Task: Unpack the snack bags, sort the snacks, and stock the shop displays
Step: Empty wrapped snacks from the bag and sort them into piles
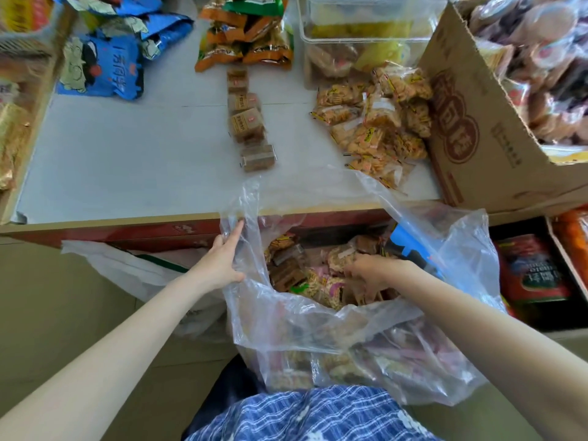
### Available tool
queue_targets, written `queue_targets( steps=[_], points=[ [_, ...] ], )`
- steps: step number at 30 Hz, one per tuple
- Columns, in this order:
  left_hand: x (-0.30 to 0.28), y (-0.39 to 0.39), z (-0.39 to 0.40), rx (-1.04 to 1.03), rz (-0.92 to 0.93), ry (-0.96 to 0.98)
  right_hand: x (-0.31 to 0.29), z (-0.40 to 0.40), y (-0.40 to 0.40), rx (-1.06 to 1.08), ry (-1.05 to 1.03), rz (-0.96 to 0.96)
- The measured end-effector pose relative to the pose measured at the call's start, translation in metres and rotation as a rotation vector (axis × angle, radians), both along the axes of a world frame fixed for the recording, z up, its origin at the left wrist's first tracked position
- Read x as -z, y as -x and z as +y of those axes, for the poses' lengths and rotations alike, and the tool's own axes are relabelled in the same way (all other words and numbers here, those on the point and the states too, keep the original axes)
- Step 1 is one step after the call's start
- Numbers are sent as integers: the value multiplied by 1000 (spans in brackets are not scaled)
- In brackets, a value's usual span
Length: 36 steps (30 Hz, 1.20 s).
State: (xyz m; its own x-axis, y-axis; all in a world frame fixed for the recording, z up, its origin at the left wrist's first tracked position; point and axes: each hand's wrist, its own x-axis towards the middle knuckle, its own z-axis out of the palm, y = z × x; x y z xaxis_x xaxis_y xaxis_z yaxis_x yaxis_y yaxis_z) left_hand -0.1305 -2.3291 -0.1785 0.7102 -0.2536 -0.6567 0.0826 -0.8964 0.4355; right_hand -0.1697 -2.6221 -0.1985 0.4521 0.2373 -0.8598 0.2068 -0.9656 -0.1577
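Below the tabletop (127, 173) edge, our left hand (222, 262) pinches the rim of the clear plastic bag (318, 319), thumb and fingers curled on the film and holding the mouth wide. Our right hand (372, 275) is down inside that mouth, to the right of the left hand, its fingers curled among the small snack packets (305, 281); we cannot tell whether it grips one. The bag bulges below both hands, resting against our blue checked clothing (311, 415). Beyond the left hand, a row of brown wrapped bars (248, 122) runs away across the white surface. Beyond the right hand lies a heap of yellow cracker packets (375, 125), touching a tilted cardboard box (477, 128) to its right. Farther off sit orange packets (245, 43), a clear bin (350, 43) and blue bags (105, 68) on the far left. Under the box, right of the right hand, a red packet (534, 268) lies in a lower compartment. White bag (127, 268) hangs left of the left hand.
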Motion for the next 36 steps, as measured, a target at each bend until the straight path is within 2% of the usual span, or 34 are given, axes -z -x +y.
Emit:
queue_targets(
  steps=[3,6,12,14,18,21,24,27,29,31,32,34,35,36],
  points=[
    [2,1,-2,-37,-21,21,2,5,-3,67,-46,-115],
    [1,0,-4,-83,-74,67,-10,14,-15,191,-177,-401],
    [-5,-14,7,-168,-154,98,-65,51,-73,686,-623,-718],
    [-8,-18,13,-172,-145,108,-72,69,-102,971,-747,-687],
    [-10,-23,26,-192,-127,120,-49,103,-158,1546,-913,-428],
    [-10,-26,31,-208,-105,133,-24,125,-185,1796,-989,-272],
    [-8,-32,31,-225,-102,142,-16,134,-196,1714,-883,-274],
    [-8,-36,26,-258,-142,179,-34,118,-185,1531,-767,-493],
    [-8,-36,19,-262,-149,218,-48,92,-161,1345,-784,-579],
    [-5,-32,11,-207,-86,201,-55,62,-121,1077,-867,-453],
    [-3,-29,8,-167,-37,172,-56,48,-98,895,-821,-357],
    [2,-23,-1,-89,41,131,-40,22,-60,502,-538,-227],
    [3,-20,-3,-65,63,133,-27,15,-47,374,-411,-188],
    [4,-17,-6,-43,80,135,-14,12,-35,332,-344,-152]
  ],
)
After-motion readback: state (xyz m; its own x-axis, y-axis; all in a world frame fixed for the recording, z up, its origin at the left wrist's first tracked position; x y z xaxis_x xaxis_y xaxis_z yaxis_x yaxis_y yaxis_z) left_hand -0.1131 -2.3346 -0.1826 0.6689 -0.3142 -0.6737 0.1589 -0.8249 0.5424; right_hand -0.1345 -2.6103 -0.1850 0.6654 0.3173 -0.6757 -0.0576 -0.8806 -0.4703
